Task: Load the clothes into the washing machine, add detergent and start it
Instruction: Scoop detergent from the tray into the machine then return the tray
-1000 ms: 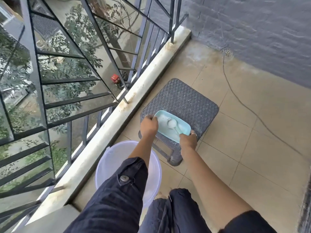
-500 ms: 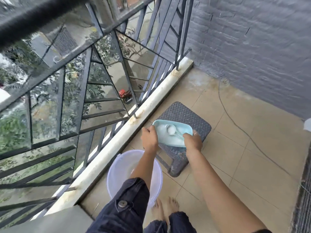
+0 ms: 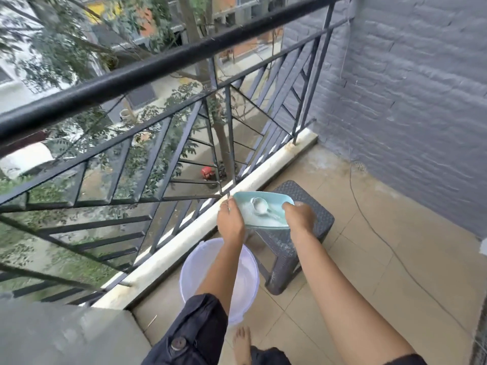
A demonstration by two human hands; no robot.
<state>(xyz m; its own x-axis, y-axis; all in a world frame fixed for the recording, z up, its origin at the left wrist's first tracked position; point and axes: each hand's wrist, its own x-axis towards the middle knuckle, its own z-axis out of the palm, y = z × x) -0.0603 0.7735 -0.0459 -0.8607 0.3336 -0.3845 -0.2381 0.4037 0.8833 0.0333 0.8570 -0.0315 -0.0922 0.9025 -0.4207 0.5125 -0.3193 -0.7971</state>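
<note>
Tiled balcony floor (image 3: pixel 369 272), bounded by dark railing (image 3: pixel 158 67) and grey wall (image 3: pixel 421 101). Teal tray (image 3: pixel 263 194) of white detergent powder with scoop (image 3: pixel 259 206), held above woven stool (image 3: pixel 320 214); left hand (image 3: pixel 230 219) gripping left edge, right hand (image 3: pixel 299 216) gripping right edge. White basin (image 3: pixel 247 272) below left forearm.

Scoop (image 3: pixel 259 206) in tray (image 3: pixel 277 203) over stool (image 3: pixel 322 220); basin (image 3: pixel 246 272) on floor L of stool, railing (image 3: pixel 158 72) beyond.
</note>
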